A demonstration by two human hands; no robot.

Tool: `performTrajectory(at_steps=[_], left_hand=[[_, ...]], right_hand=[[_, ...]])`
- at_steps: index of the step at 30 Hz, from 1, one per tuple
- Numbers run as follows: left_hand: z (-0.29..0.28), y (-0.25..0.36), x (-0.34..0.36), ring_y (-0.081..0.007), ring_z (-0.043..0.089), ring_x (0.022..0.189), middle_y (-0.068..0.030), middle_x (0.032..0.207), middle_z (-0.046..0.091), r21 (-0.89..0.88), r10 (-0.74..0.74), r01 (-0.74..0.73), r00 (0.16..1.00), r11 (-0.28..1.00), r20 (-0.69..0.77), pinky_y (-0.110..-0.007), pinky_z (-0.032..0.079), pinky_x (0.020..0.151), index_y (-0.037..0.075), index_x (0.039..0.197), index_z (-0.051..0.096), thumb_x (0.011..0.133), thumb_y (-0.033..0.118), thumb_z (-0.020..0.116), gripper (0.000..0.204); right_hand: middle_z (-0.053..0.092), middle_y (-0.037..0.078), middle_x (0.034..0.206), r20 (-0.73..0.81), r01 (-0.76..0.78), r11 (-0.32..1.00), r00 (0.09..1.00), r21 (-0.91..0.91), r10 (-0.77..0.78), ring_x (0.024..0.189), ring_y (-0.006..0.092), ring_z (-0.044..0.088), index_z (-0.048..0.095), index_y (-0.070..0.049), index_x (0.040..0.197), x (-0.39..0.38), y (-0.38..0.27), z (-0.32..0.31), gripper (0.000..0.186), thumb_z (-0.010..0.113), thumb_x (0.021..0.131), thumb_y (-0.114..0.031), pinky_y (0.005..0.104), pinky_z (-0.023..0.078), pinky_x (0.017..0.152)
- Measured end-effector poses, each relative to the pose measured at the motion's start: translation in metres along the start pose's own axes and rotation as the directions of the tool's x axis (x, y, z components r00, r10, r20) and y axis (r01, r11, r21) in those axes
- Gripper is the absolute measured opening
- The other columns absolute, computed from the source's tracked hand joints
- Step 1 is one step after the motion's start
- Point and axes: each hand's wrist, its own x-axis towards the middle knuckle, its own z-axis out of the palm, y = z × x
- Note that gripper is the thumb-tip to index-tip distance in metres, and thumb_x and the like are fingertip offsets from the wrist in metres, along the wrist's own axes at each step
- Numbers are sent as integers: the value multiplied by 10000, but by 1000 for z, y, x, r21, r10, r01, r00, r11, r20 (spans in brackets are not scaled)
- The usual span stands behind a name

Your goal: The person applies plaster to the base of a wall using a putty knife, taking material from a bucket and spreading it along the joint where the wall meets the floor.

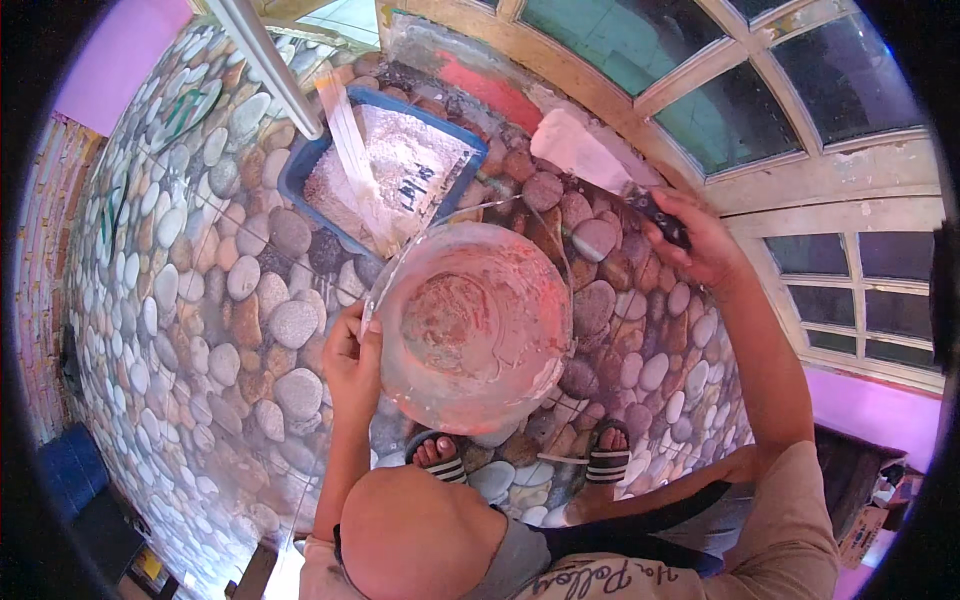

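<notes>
A wide, round bucket point(545, 340) smeared with pink and grey residue stands in front of my feet, a thin wire handle along its rim. My left hand point(352, 365) grips the bucket's left rim, fingers outside and thumb on the edge. Out to the right, my right hand point(695, 240) is closed round the dark handle of a trowel point(578, 150). Pale pinkish material coats the trowel's broad blade, which extends over the floor strip by the door. Nothing fills the bucket; only a smeared layer shows on its bottom and walls.
Beyond the bucket lies a blue tray point(468, 160) of white powder, with a wooden stick point(345, 140) across it. A metal pole point(265, 65) comes down beside the tray. The glass-paned door point(720, 90) borders the right. Sandals point(190, 110) lie far left on the pebble-patterned floor point(225, 365).
</notes>
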Motion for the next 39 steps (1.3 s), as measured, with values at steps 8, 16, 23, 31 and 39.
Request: performTrajectory(at_steps=[8, 16, 23, 31, 39], left_hand=[[-5, -5, -1, -142, 552, 992, -150, 1205, 606, 52, 12, -13, 1000, 999, 21, -281, 446, 857, 22, 765, 508, 957, 144, 607, 247], [-7, -6, 0, -156, 557, 1008, -163, 1212, 601, 0, 29, -29, 999, 1000, 16, -294, 447, 874, 23, 766, 503, 956, 151, 611, 253], [-5, -8, 2, -131, 556, 974, -137, 1191, 615, 22, 29, -29, 999, 999, 17, -279, 448, 850, 27, 772, 505, 961, 146, 603, 243], [-8, -11, 2, -120, 556, 950, -120, 1181, 617, -22, 19, -18, 999, 1000, 35, -267, 450, 827, 25, 798, 516, 967, 156, 595, 228], [-4, -9, 2, -133, 555, 979, -129, 1174, 615, -8, 19, -19, 999, 1000, 35, -277, 443, 853, 11, 798, 528, 971, 157, 588, 234]], right_hand=[[598, -12, 756, -291, 207, 951, 918, -229, -270, 551, 41, 489, 633, -118, 1177, 59, 27, 17, 270, 587, 970, -285, 168, 324, 431], [645, 121, 1027, 58, 373, 165, 520, -913, -852, 954, 292, 635, 662, -129, 1184, 107, 33, 12, 293, 619, 931, -269, 376, 514, 790], [610, 145, 1149, 155, 33, -156, 426, -987, -891, 1054, 376, 598, 625, -170, 1224, 120, 34, 14, 330, 590, 933, -321, 425, 503, 889], [584, 183, 1140, -9, -20, -1, 495, -1000, -869, 989, 405, 616, 579, -111, 1243, 124, 48, 18, 357, 585, 919, -263, 481, 521, 822], [629, 208, 1095, -59, 131, 143, 502, -981, -863, 989, 413, 616, 575, -66, 1204, 111, 63, 15, 331, 588, 913, -225, 474, 503, 847]])
